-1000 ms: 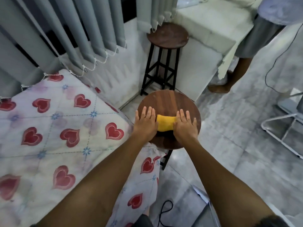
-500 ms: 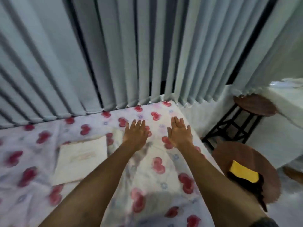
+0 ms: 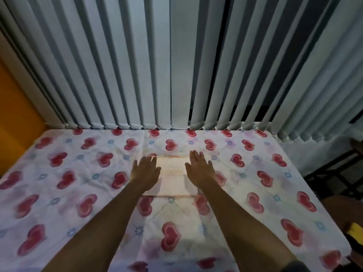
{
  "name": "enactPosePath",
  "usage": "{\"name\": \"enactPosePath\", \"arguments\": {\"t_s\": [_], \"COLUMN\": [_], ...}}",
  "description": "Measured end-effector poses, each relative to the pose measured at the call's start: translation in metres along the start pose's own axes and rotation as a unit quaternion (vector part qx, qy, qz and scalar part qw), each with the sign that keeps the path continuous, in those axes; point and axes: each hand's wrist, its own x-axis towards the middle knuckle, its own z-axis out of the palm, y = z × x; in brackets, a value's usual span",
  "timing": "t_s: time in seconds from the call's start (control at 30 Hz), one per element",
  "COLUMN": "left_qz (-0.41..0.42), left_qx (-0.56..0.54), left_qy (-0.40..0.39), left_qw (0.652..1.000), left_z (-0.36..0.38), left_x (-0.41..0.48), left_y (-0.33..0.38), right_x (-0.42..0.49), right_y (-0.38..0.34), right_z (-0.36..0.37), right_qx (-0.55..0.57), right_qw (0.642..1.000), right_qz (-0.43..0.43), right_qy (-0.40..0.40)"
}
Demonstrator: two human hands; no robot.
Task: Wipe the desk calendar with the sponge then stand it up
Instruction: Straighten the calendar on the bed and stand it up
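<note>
Reaching forward from the six o'clock edge, both bare forearms run up toward the middle of the frame, nearly parallel and slightly converging. I see the left hand [image 3: 145, 170] palm down with its fingers [image 3: 148, 160] spread and extended toward twelve o'clock, gripping nothing; it lies over the left edge of the desk calendar [image 3: 172, 176]. The right hand [image 3: 199, 167] mirrors it, palm down, fingers [image 3: 196, 156] straight and loosely fanned, also holding nothing, over the calendar's right edge. I cannot tell whether the palms press on the calendar or hover just above it.

The desk calendar lies flat between the two hands, a pale cream rectangle with faint print too blurred for me to read. Its far edge points at twelve o'clock and its near edge sits between the wrists. It rests on a bed [image 3: 59, 173] covered by a white sheet printed with red hearts and small blue flowers.

The yellow sponge [image 3: 356, 231] shows only partly at the four o'clock edge, off the bed and well apart from both hands. Grey vertical blinds [image 3: 137, 65] hang across the whole twelve o'clock side, their bottom ends just beside the far edge of the bed. An orange wall [image 3: 13, 114] fills the nine o'clock corner.
</note>
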Motion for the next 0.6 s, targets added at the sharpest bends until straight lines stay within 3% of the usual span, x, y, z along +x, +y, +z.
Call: {"name": "enactPosePath", "arguments": {"t_s": [0.2,0.37,0.6], "left_qz": [-0.006,-0.042,-0.141], "left_qx": [-0.065,-0.151,-0.184], "left_qy": [-0.026,-0.053,-0.060], "left_qw": [0.998,0.986,0.971], "left_z": [0.020,0.037,0.051], "left_x": [0.007,0.020,0.036], "left_y": [-0.017,-0.017,-0.020], "right_x": [0.004,0.016,0.025], "right_y": [-0.011,-0.003,-0.001], "right_z": [0.022,0.043,0.055], "right_qx": [0.034,0.122,0.184], "right_qw": [0.999,0.983,0.966], "right_qz": [0.038,0.124,0.180], "right_qy": [-0.019,-0.050,-0.026]}}
